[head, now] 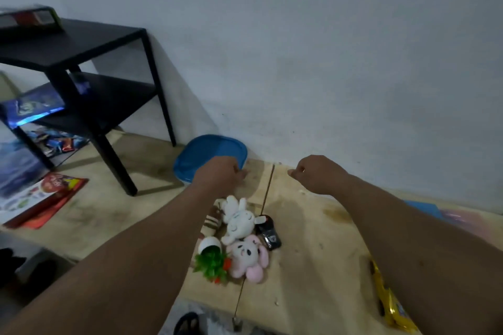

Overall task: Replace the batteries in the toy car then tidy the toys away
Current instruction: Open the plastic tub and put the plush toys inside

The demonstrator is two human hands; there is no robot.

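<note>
A black toy car (268,231) lies on the wooden floor beside a heap of toys: a white plush bunny (236,219), a pink plush (249,258), a striped plush piece (211,223) and a toppled white pot with a green plastic plant (211,258). My left hand (220,174) hovers beyond the heap with fingers curled, over the near edge of a blue container lid (209,155); I see nothing in it. My right hand (313,174) is held out at the same height, fingers curled, with nothing visible in its grasp.
A black two-shelf side table (81,62) stands at the left with boxes on it. A red booklet (46,198) lies on the floor near its leg. A yellow packet (392,304) lies at the lower right. The white wall runs just behind the hands.
</note>
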